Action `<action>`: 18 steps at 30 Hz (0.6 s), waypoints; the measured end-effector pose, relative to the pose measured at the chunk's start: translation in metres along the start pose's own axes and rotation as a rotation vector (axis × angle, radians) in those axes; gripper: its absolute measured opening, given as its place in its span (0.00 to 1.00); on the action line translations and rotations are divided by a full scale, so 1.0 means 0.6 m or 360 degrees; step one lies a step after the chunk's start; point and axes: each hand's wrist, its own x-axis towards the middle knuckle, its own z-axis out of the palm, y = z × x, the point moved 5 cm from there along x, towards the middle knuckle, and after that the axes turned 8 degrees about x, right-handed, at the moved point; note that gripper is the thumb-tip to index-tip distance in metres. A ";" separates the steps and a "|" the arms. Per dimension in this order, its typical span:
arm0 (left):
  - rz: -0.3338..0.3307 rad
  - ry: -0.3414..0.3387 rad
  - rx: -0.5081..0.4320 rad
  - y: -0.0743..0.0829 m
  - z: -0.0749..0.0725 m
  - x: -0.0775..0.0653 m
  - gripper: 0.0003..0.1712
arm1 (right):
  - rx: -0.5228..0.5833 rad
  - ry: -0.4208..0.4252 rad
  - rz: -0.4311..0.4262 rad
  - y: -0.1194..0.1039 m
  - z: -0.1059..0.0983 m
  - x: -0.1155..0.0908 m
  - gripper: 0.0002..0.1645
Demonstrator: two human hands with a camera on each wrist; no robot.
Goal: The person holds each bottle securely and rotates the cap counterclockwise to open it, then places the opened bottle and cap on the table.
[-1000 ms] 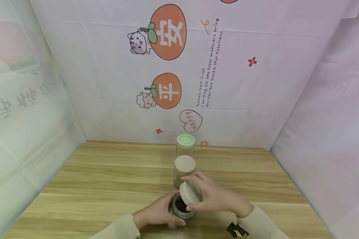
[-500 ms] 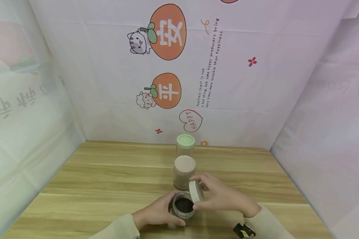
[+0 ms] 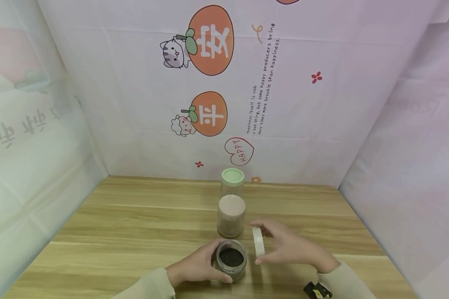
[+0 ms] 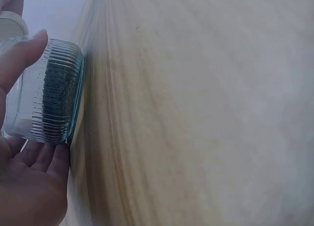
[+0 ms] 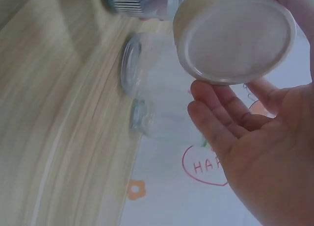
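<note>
An uncapped glass jar [image 3: 230, 259] stands near the front of the table, with dark grainy stuff inside. My left hand [image 3: 200, 262] grips it around its left side, thumb in front and fingers behind. In the left wrist view the jar [image 4: 61, 96] shows a ribbed lower wall, and the dark contents fill only its bottom part. To the right of the jar, my right hand [image 3: 289, 245] holds a whitish round lid [image 3: 259, 241] on edge, by its rim between thumb and fingers. The lid's flat top [image 5: 240, 39] faces the right wrist camera.
Behind the jar stands a glass jar with a pinkish-beige lid [image 3: 231, 206], and behind that a clear jar with a green lid [image 3: 233, 176]. All three line up on the wooden table [image 3: 134, 232]. A printed cloth [image 3: 284, 104] hangs along the table's back edge.
My right hand has lifted the lid off the jar and carried it to the right, turning it onto its edge. The left hand and the jar have stayed in place.
</note>
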 end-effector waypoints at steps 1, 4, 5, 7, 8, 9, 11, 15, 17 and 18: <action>0.0000 0.0001 0.0003 0.000 0.000 0.000 0.45 | -0.0020 -0.0006 0.0000 0.002 -0.001 -0.002 0.50; 0.0005 0.0007 0.0008 -0.001 0.000 0.001 0.45 | -0.0057 -0.0024 0.0024 0.008 -0.003 -0.010 0.50; 0.0008 0.0010 0.0012 -0.001 0.000 0.001 0.45 | -0.0063 -0.0027 0.0030 0.011 -0.003 -0.012 0.50; 0.0016 0.0015 0.0015 -0.002 0.000 0.001 0.45 | -0.0047 -0.0035 0.0041 0.016 -0.004 -0.016 0.50; 0.0018 0.0019 0.0020 -0.002 0.000 0.001 0.45 | -0.0027 -0.0040 0.0051 0.019 -0.005 -0.018 0.50; 0.0018 0.0020 0.0022 -0.002 0.000 0.001 0.45 | -0.0013 -0.0043 0.0058 0.021 -0.005 -0.019 0.50; 0.0011 0.0020 0.0025 -0.003 0.000 0.000 0.45 | 0.0012 -0.0045 0.0076 0.027 -0.006 -0.022 0.50; -0.0007 0.0010 0.0019 -0.004 0.001 0.001 0.45 | 0.0045 -0.0054 0.0131 0.037 -0.005 -0.029 0.48; -0.0011 0.0006 0.0019 -0.004 0.001 0.001 0.45 | 0.0050 -0.0059 0.0163 0.041 -0.004 -0.032 0.48; -0.0013 0.0006 0.0017 -0.004 0.001 0.001 0.45 | 0.0054 -0.0062 0.0180 0.043 -0.003 -0.033 0.48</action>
